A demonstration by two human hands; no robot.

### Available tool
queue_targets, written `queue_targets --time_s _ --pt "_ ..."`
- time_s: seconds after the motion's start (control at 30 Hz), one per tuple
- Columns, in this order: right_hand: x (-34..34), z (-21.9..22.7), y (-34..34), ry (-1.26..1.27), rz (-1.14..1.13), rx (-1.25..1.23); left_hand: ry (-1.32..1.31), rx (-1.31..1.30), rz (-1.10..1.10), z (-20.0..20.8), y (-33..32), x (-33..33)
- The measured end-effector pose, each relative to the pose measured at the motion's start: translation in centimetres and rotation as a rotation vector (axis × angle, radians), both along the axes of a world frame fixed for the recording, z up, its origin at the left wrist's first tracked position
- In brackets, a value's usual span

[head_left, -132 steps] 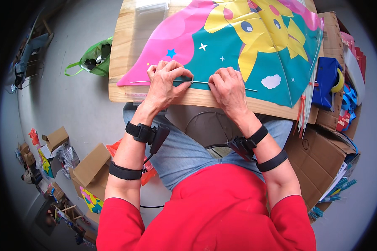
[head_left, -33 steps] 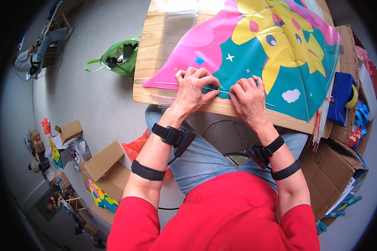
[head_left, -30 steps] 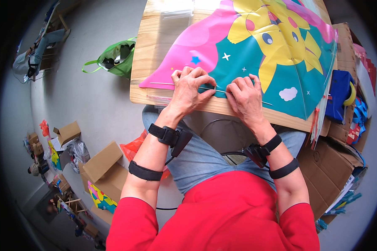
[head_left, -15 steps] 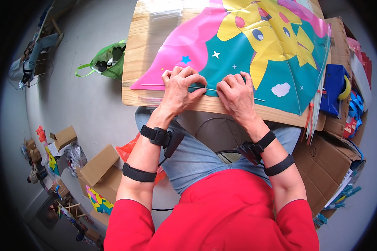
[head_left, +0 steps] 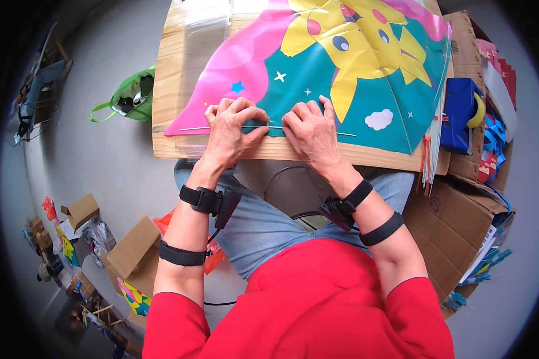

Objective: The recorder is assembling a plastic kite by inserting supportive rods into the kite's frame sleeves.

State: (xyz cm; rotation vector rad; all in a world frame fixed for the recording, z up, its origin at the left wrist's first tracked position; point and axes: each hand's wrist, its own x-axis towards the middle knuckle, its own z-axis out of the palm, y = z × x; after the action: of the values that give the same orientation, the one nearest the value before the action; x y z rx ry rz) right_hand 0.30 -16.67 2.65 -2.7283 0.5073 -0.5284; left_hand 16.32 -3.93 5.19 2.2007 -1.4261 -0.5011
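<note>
- Pink, teal and yellow kite sail [head_left: 317,66] lies flat on the wooden table [head_left: 173,96], its near edge running close to the table's near edge
- thin white rod [head_left: 263,127] lies along that near edge, passing under both hands
- left hand [head_left: 230,131] has its fingers curled together, pinching the rod against the sail; thumb stretched right along it
- right hand [head_left: 310,128] sits just right of the left, fingers bent and pressed down on the rod and sail
- green bag [head_left: 129,96] on the floor, left of the table; blue box [head_left: 459,113] at the right; cardboard boxes [head_left: 135,245] near left.
</note>
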Motion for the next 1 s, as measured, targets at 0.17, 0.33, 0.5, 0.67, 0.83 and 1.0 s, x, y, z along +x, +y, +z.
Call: queue_targets --time_s 0.17,0.33,0.5,0.67,0.83,1.0 --pt "0.0 0.1 -0.1 0.022 0.001 0.014 0.002 -0.004 -0.013 0.1 -0.2 0.2" --pt "0.5 0.0 0.3 0.015 -0.003 0.019 -0.047 0.014 0.01 -0.1 0.3 0.5" --pt "-0.8 0.4 -0.6 0.031 0.009 0.01 -0.005 -0.027 -0.03 -0.4 -0.4 -0.3" --pt "-0.3 0.5 -0.7 0.031 0.058 0.024 0.018 -0.002 -0.018 -0.3 0.2 0.1" --pt "0.0 0.8 -0.6 0.016 0.066 0.009 0.005 0.005 -0.014 0.0 0.1 0.1" --pt "0.1 0.7 -0.4 0.012 0.073 0.013 0.008 -0.002 -0.011 -0.1 0.1 0.2"
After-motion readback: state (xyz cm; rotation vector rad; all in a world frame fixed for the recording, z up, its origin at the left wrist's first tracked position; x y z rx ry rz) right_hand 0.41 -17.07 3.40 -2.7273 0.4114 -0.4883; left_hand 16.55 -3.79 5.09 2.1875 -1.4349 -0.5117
